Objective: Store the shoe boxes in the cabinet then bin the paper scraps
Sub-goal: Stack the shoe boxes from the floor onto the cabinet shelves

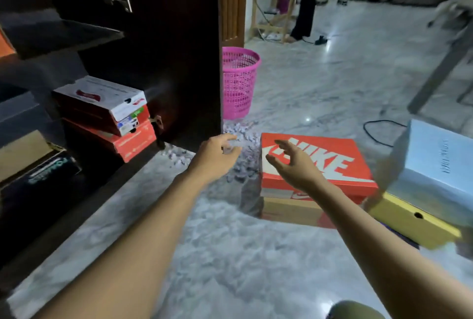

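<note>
Four shoe boxes stand in two stacks on the grey marble floor (294,93), to the right of an open dark cabinet (166,63). An orange Nike shoe box (325,165) rests on a brown cardboard box (289,210). Just beside them, at the right edge, a pale blue box (435,162) lies tilted on a yellow box (409,219). The person's right grip (294,162) hovers over the Nike lid, fingers spread and curved, holding nothing; whether it touches the lid cannot be told. The left grip (217,155), likewise spread and holding nothing, reaches out just left of that box. It is above a scatter of paper scraps (243,134) strewn across the floor between the stack and the cabinet door. Inside the cabinet, on a low shelf, a white-and-red shoe box (102,98) sits askew on an orange shoe box (133,142). A black box (51,167) shows below at the left edge. A pink mesh bin (239,80) stands upright beyond the scraps, against the door's edge. A black cable (378,132) loops on the floor behind the blue box.
</note>
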Demonstrator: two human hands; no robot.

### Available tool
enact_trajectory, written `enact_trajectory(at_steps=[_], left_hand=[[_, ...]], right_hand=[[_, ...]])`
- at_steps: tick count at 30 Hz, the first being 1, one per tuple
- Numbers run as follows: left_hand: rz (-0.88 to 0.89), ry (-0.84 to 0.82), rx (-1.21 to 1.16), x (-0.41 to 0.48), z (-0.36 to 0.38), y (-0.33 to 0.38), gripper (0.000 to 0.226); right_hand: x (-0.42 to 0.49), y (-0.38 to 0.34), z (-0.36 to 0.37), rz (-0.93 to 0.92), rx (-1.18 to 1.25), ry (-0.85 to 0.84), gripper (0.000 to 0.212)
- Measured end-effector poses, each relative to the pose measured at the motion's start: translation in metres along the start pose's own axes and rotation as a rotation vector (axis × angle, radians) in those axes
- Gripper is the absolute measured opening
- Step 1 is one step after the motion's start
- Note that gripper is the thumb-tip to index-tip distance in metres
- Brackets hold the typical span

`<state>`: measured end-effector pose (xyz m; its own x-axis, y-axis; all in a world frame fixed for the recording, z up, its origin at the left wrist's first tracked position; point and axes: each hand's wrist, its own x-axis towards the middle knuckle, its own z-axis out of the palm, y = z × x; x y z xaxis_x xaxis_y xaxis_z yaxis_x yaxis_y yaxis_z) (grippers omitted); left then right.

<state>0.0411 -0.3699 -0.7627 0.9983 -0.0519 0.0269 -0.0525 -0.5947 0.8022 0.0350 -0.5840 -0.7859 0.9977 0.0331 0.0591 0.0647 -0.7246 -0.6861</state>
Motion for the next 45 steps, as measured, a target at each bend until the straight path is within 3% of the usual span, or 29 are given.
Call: enact_trajectory(at_steps=[7,12,15,19,23,29,33,36,40,45], left_hand=[[-0.037,-0.153,-0.046,0.047,0.093,-0.014,0.048],[-0.095,-0.227,0.007,0.063,0.165,-0.039,0.073],[-0.115,-0.151,0.004,0.067,0.195,-0.05,0.071],[-0.105,-0.184,0.011,0.076,0.207,-0.059,0.067],[-0.146,-0.191,0.005,0.08,0.207,-0.061,0.068],[-0.156,-0.128,-0.062,0.062,0.209,-0.058,0.063],[-0.155,0.045,0.068,0.037,0.193,-0.062,0.047],[-0.092,0.145,0.194,0.022,0.181,-0.076,0.049],[-0.139,0.072,0.121,0.026,0.179,-0.078,0.067],[-0.175,0.007,0.047,0.028,0.175,-0.08,0.08]], right_hand=[[0.007,0.068,-0.012,0.242,-0.17,0.034,0.063],[0.017,0.133,-0.026,0.347,-0.266,0.064,0.066],[0.019,0.168,-0.031,0.377,-0.318,0.108,0.066],[0.022,0.199,-0.036,0.403,-0.418,0.06,0.065],[0.026,0.216,-0.044,0.482,-0.484,0.095,0.086],[0.022,0.219,-0.048,0.585,-0.368,0.12,0.105],[0.005,0.223,-0.045,0.595,-0.28,0.228,0.094],[-0.014,0.233,-0.035,0.547,-0.077,0.36,0.085],[-0.032,0.241,-0.024,0.437,0.182,0.327,0.091],[-0.043,0.235,-0.025,0.358,0.283,0.329,0.099]])
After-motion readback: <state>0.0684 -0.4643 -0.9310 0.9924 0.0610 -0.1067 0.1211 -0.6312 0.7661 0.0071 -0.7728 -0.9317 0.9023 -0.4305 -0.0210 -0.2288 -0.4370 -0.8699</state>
